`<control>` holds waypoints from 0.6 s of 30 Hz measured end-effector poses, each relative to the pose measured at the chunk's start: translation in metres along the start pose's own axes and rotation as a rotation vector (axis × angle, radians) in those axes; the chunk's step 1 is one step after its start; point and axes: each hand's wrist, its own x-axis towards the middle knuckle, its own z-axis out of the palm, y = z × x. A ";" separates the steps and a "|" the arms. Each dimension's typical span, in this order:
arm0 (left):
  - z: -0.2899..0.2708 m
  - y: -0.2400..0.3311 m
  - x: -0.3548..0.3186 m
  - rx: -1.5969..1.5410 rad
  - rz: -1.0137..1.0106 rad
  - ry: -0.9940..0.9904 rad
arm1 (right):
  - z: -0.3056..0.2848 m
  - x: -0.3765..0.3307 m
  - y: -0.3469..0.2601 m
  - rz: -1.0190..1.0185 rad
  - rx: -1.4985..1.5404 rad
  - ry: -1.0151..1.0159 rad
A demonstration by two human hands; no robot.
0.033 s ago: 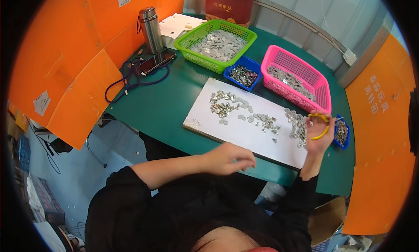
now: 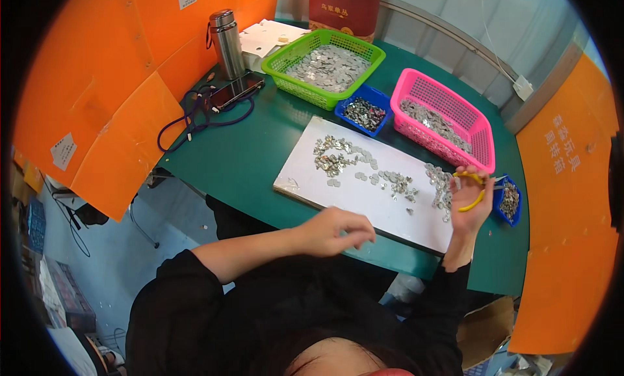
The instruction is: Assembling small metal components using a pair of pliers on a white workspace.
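Green table (image 2: 260, 155); orange partition panels (image 2: 117, 70) (both sides); blue-grey floor (image 2: 123, 259).

free: green table (image 2: 260, 155) left of white board (image 2: 364, 187) (bare strip) | blocked: pink basket (image 2: 484, 145), blue tray (image 2: 380, 103) behind the board

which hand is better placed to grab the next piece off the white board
Left, probably. The left hand is free at the board's near edge, while the right hand already holds yellow cutters.

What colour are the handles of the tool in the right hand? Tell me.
Yellow: the handles in the right hand show best in the head view.
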 end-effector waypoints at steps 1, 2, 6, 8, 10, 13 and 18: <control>-0.007 0.001 -0.003 0.004 -0.002 0.013 | 0.007 -0.003 0.007 0.019 -0.045 -0.040; -0.014 0.000 -0.003 0.031 0.027 0.084 | 0.011 -0.006 0.012 0.038 -0.086 -0.079; -0.024 -0.013 -0.009 0.012 0.041 0.268 | 0.020 -0.015 0.022 0.042 -0.200 -0.241; -0.025 -0.016 -0.008 0.001 0.036 0.290 | 0.020 -0.021 0.026 0.015 -0.271 -0.254; -0.024 -0.018 -0.008 0.039 0.000 0.288 | 0.020 -0.025 0.030 0.021 -0.291 -0.240; -0.026 -0.022 -0.007 0.070 -0.003 0.285 | 0.019 -0.028 0.038 -0.029 -0.337 -0.292; -0.042 -0.030 -0.008 0.016 -0.042 0.308 | 0.031 -0.040 0.061 -0.050 -0.501 -0.354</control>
